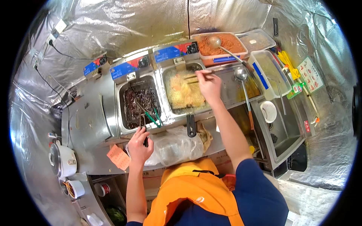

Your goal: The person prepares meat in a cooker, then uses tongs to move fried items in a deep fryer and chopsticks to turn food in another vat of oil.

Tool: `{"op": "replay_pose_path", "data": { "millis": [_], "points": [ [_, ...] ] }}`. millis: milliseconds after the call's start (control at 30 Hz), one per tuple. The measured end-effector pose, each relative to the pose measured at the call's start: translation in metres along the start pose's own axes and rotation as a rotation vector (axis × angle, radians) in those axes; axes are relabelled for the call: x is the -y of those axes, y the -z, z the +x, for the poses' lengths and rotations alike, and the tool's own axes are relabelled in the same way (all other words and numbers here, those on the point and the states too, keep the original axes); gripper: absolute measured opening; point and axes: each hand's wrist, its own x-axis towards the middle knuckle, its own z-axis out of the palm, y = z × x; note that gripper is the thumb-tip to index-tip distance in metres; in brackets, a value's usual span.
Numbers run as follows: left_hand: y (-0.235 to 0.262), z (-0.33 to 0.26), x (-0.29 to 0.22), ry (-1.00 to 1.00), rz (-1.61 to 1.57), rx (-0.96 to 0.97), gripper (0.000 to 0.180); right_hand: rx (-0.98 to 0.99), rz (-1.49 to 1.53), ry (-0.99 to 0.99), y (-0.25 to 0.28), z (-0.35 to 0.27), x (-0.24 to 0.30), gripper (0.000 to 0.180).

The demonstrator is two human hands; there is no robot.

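An orange apron (192,192) fills the lower frame. The left hand (140,145) is closed around a black basket handle (145,141) (mostly hidden in the fist) at the dark fryer vat (140,102). The right hand (209,84) pinches chopsticks (196,77) over the foaming vat (185,90), tips seemingly touching pale food.

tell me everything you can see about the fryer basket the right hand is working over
The fryer basket sits in the right-hand vat of the steel fryer, lowered into foaming pale-yellow oil that hides its mesh. Its black handle sticks out over the front rim toward the person, just above a clear plastic bag. The right hand hovers above it, holding chopsticks whose tips point over the basket.
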Motion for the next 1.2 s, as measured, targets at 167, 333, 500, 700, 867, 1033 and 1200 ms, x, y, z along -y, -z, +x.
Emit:
{"op": "replay_pose_path", "data": {
  "millis": [167,333,500,700,867,1033,1200],
  "points": [
    [0.004,-0.003,0.001,-0.045,0.006,-0.016,0.02,0.073,-0.159,-0.059,0.002,0.008,0.038,0.021],
    [0.005,0.0,0.003,-0.013,0.003,0.025,0.021,0.234,-0.287,0.032,-0.031,0.007,-0.013,0.021],
    [0.003,0.0,-0.001,-0.016,-0.037,-0.003,0.02,0.197,-0.302,-0.016,0.004,0.017,-0.029,0.024],
    [0.004,-0.004,0.004,-0.007,-0.024,-0.029,0.02,0.05,-0.277,-0.155,0.039,0.006,-0.026,0.026],
    [0.004,-0.005,0.004,-0.029,0.001,-0.01,0.02,-0.106,0.042,-0.26,0.052,-0.026,-0.014,0.022],
    [0.003,-0.006,-0.002,-0.024,-0.005,0.032,0.021,-0.083,0.293,-0.433,0.019,-0.045,-0.054,0.023],
    [0.001,-0.002,-0.005,-0.022,-0.012,0.012,0.021,-0.086,0.243,-0.269,0.009,-0.028,-0.045,0.02]
  ]
}}
